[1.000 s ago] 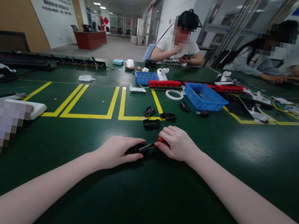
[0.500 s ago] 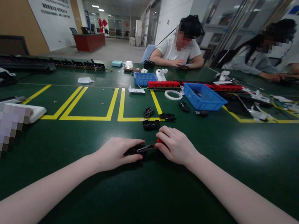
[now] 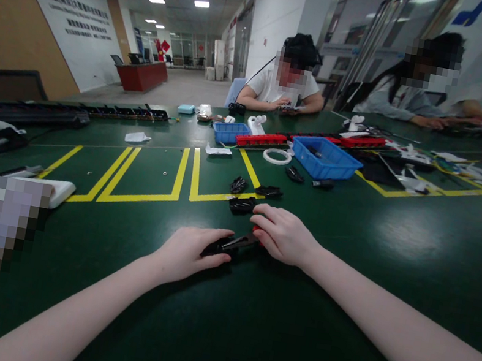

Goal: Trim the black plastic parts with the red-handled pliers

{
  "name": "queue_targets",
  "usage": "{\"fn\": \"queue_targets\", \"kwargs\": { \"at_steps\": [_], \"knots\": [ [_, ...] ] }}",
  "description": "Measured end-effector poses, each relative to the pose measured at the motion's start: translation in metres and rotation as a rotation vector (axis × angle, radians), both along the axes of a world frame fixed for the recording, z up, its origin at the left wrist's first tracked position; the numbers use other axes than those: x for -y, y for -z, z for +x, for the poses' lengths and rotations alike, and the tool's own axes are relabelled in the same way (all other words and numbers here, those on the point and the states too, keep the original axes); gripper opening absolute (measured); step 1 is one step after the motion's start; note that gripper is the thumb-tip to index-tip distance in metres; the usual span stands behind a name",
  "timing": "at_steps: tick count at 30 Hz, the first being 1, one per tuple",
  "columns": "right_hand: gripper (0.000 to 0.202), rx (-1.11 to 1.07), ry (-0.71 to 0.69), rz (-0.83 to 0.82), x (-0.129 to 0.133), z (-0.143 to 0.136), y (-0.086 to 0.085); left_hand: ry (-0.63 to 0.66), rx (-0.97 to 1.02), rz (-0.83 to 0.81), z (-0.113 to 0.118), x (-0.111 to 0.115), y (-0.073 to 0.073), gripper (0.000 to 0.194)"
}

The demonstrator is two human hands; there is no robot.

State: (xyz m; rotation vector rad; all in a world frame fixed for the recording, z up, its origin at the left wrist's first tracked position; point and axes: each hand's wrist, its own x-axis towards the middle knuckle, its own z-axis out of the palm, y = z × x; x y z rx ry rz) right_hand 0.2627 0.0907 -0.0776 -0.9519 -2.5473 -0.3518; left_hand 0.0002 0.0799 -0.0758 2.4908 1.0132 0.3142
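My left hand (image 3: 188, 252) is closed around a small black part (image 3: 216, 246), with the thumb below it and the fingers above. From my right hand (image 3: 282, 236) a red-handled tool (image 3: 245, 241) points left, its slim dark metal end meeting the black part. My right fingers wrap the red grip, so most of it is hidden, and its exact kind is unclear. Just beyond my hands lie several black plastic pieces: one (image 3: 242, 205) close to my right fingertips, another (image 3: 269, 192) behind it, and a third (image 3: 238, 185) to the left.
Farther back stand a blue bin (image 3: 326, 160) with dark pieces inside and a smaller blue bin (image 3: 230, 133). A white tape ring (image 3: 277, 157) and a red strip (image 3: 264, 141) lie nearby. Yellow tape (image 3: 140, 197) marks the green table. A person (image 3: 285, 86) sits opposite; others sit right.
The camera view has shifted slightly. My hands keep nearly the same hold; the black part and the tool have tilted or moved a little between them.
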Motion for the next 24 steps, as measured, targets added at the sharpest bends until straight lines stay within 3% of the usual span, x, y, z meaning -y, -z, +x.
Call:
{"fn": "queue_targets", "kwargs": {
  "at_steps": [14,24],
  "knots": [
    [0.035,0.002,-0.015,0.002,0.0,-0.005,0.0,0.067,0.017,0.072,0.0,-0.001,0.0,0.041],
    [0.033,-0.02,-0.065,-0.107,-0.007,-0.002,-0.004,0.108,-0.003,0.188,-0.002,-0.004,-0.003,0.045]
  ]
}}
